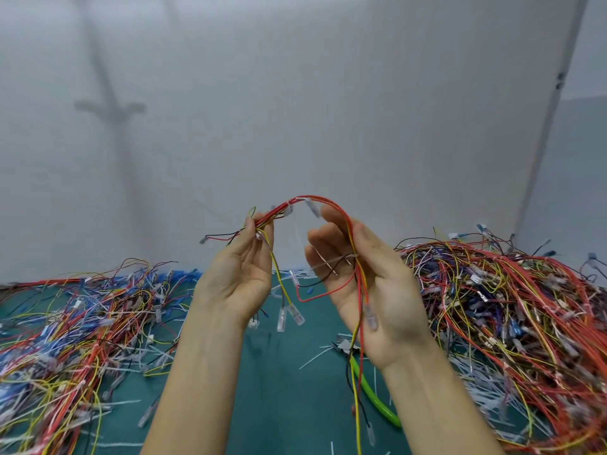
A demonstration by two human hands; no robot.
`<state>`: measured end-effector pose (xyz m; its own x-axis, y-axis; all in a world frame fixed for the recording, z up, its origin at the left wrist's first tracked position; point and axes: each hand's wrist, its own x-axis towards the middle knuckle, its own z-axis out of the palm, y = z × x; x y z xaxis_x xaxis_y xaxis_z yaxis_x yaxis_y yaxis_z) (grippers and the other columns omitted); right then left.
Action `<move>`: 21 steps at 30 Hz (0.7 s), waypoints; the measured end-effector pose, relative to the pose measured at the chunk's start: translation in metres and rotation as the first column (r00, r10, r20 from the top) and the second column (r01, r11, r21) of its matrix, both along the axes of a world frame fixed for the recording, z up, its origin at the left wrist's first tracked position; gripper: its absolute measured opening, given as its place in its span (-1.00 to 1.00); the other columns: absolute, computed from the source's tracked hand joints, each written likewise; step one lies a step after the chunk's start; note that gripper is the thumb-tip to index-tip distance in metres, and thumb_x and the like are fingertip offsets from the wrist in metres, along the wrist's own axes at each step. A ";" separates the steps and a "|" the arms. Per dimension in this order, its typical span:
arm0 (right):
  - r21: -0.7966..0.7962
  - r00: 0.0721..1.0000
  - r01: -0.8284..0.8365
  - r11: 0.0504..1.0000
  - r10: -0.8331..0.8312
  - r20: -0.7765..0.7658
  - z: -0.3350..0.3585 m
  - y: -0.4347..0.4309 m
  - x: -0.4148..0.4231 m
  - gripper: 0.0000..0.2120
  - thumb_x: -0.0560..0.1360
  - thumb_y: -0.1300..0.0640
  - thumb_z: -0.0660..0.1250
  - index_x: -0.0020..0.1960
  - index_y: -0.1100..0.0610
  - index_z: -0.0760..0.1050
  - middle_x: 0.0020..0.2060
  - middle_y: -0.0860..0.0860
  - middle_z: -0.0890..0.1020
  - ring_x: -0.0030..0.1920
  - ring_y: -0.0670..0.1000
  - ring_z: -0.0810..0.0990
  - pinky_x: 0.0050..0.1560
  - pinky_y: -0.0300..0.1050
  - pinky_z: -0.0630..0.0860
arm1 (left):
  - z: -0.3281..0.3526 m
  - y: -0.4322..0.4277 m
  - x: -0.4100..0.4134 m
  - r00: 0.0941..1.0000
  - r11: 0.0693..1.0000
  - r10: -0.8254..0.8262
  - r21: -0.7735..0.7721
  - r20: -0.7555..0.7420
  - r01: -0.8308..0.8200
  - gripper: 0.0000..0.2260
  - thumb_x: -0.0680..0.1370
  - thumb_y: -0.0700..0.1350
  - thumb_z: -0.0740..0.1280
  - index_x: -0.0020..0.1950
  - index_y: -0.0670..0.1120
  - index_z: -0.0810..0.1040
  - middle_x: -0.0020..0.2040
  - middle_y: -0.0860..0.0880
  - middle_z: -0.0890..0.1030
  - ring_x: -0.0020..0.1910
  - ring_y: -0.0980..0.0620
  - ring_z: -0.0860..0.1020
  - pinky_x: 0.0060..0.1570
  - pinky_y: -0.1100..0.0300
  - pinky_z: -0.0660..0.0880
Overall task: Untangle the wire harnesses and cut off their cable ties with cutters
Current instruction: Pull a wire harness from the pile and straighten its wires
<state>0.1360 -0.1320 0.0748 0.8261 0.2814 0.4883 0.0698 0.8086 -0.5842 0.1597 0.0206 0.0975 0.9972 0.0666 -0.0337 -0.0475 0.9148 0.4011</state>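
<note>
With the left hand (236, 277) pinching the harness (328, 200) and the right hand (371, 290) gripping its strands above the table (289, 395), I'd keep it taut, exposing the tie (288, 208) for the cutters (377, 402) below.

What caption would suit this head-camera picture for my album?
Left hand and right hand hold up a red-and-yellow wire harness over green-handled cutters on a green mat.
</note>
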 end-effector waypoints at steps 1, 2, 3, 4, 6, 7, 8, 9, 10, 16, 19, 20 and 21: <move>-0.017 1.000 -0.001 1.000 0.001 0.019 -0.001 0.000 0.000 -0.69 0.56 0.13 0.22 0.16 0.22 0.64 -0.06 0.08 0.71 0.01 0.00 0.69 0.10 -0.13 0.59 | 0.000 0.001 0.000 1.000 1.000 -0.025 -0.007 0.003 0.025 -0.87 0.55 -0.24 0.30 0.05 -0.25 0.59 -0.16 -0.12 0.69 -0.28 0.03 0.70 0.19 0.28 0.49; -0.042 0.999 -0.004 0.999 0.006 0.044 -0.002 0.000 -0.001 -0.71 0.55 0.15 0.24 0.15 0.21 0.64 -0.06 0.07 0.71 0.02 0.00 0.68 0.12 -0.13 0.58 | 0.000 0.001 -0.001 0.999 0.999 -0.050 -0.011 0.009 0.050 -0.86 0.52 -0.25 0.32 0.04 -0.24 0.59 -0.15 -0.12 0.69 -0.28 0.04 0.70 0.19 0.28 0.50; -0.072 0.997 -0.011 0.997 0.016 0.069 -0.002 0.000 -0.002 -0.72 0.53 0.17 0.25 0.14 0.20 0.65 -0.07 0.06 0.71 0.03 0.00 0.67 0.14 -0.12 0.57 | 0.000 0.002 -0.001 0.997 0.997 -0.073 0.001 0.015 0.073 -0.83 0.47 -0.24 0.34 0.04 -0.23 0.60 -0.15 -0.11 0.70 -0.27 0.05 0.70 0.14 0.27 0.53; -0.104 0.995 -0.019 0.994 0.028 0.093 -0.003 0.000 -0.002 -0.73 0.52 0.19 0.26 0.13 0.19 0.65 -0.08 0.06 0.71 0.04 0.01 0.67 0.16 -0.11 0.56 | 0.000 0.002 -0.001 0.996 0.996 -0.090 0.029 0.017 0.090 -0.81 0.44 -0.22 0.35 0.02 -0.21 0.60 -0.15 -0.09 0.70 -0.23 0.07 0.69 0.10 0.25 0.56; -0.155 0.989 -0.032 0.987 0.053 0.136 -0.004 0.000 -0.003 -0.73 0.52 0.25 0.24 0.13 0.19 0.65 -0.07 0.08 0.71 0.05 0.04 0.67 0.18 -0.10 0.55 | -0.001 0.003 -0.001 0.994 0.990 -0.107 0.091 0.011 0.105 -0.77 0.41 -0.18 0.36 0.05 -0.17 0.60 -0.05 -0.05 0.69 0.02 0.09 0.65 0.22 0.18 0.51; -0.174 0.986 -0.037 0.984 0.065 0.155 -0.004 0.000 -0.004 -0.73 0.52 0.27 0.23 0.13 0.20 0.65 -0.06 0.09 0.71 0.05 0.05 0.67 0.17 -0.10 0.56 | -0.002 0.004 -0.001 0.994 0.988 -0.110 0.107 0.006 0.108 -0.73 0.42 -0.17 0.36 0.12 -0.16 0.60 0.06 -0.05 0.66 0.20 0.09 0.58 0.33 0.15 0.42; -0.190 0.983 -0.041 0.981 0.074 0.169 -0.004 -0.001 -0.003 -0.72 0.52 0.28 0.23 0.13 0.20 0.65 -0.05 0.10 0.71 0.04 0.06 0.68 0.15 -0.10 0.56 | -0.002 0.005 -0.001 0.994 0.987 -0.112 0.117 0.005 0.111 -0.67 0.45 -0.16 0.35 0.21 -0.16 0.58 0.18 -0.05 0.63 0.32 0.08 0.51 0.39 0.13 0.35; -0.204 0.981 -0.043 0.978 0.080 0.176 -0.004 -0.002 -0.004 -0.72 0.52 0.28 0.23 0.12 0.20 0.65 -0.05 0.11 0.71 0.03 0.07 0.69 0.14 -0.10 0.56 | -0.002 0.007 -0.001 0.993 0.985 -0.119 0.125 0.007 0.117 -0.61 0.47 -0.15 0.34 0.31 -0.15 0.54 0.26 -0.07 0.59 0.36 0.08 0.46 0.40 0.13 0.34; -0.225 0.980 -0.038 0.974 0.080 0.180 -0.004 -0.003 -0.004 -0.73 0.51 0.28 0.24 0.12 0.20 0.66 -0.04 0.11 0.72 0.02 0.07 0.69 0.14 -0.10 0.56 | -0.002 0.008 -0.001 0.991 0.983 -0.133 0.132 0.014 0.130 -0.57 0.48 -0.14 0.34 0.35 -0.14 0.51 0.27 -0.07 0.60 0.34 0.09 0.48 0.34 0.13 0.39; -0.696 0.957 0.060 0.716 0.157 0.244 0.002 -0.025 -0.010 -0.74 0.54 0.42 0.25 0.17 0.24 0.55 0.03 0.17 0.70 0.06 0.18 0.69 0.18 -0.03 0.58 | -0.003 0.014 0.000 0.986 0.963 -0.150 0.237 0.076 0.129 -0.78 0.39 -0.19 0.32 0.02 -0.09 0.59 -0.24 0.04 0.68 -0.36 0.17 0.63 -0.34 0.33 0.58; -0.847 0.981 0.113 0.519 0.080 0.179 0.006 -0.025 -0.011 -0.70 0.53 0.47 0.16 0.19 0.22 0.46 0.07 0.11 0.69 0.05 0.09 0.70 0.15 -0.07 0.60 | -0.004 0.015 -0.002 0.970 0.937 -0.159 0.339 0.184 0.089 -0.71 0.42 -0.23 0.31 0.13 -0.04 0.52 -0.10 0.09 0.67 -0.35 0.16 0.59 -0.34 0.39 0.53; -0.864 0.979 0.187 0.467 -0.016 0.203 0.007 -0.023 -0.010 -0.69 0.52 0.46 0.13 0.15 0.18 0.45 0.07 0.09 0.68 0.04 0.05 0.70 0.17 -0.05 0.59 | -0.005 0.014 -0.003 0.962 0.915 -0.168 0.397 0.214 0.071 -0.65 0.43 -0.23 0.31 0.19 0.01 0.48 -0.06 0.10 0.67 -0.35 0.16 0.57 -0.34 0.38 0.52; -0.868 0.961 0.278 0.411 -0.120 0.251 0.007 -0.020 -0.009 -0.68 0.52 0.45 0.10 0.12 0.15 0.45 0.05 0.06 0.67 0.03 0.00 0.69 0.19 -0.02 0.57 | -0.006 0.014 -0.003 0.956 0.886 -0.174 0.462 0.236 0.047 -0.59 0.43 -0.23 0.31 0.25 0.05 0.46 -0.04 0.11 0.67 -0.35 0.15 0.55 -0.34 0.37 0.50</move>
<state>0.1272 -0.1522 0.0819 0.8725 0.4574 0.1717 0.2911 -0.2043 -0.9346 0.1567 0.0349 0.0914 0.9663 -0.1004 0.2372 -0.1181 0.6456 0.7545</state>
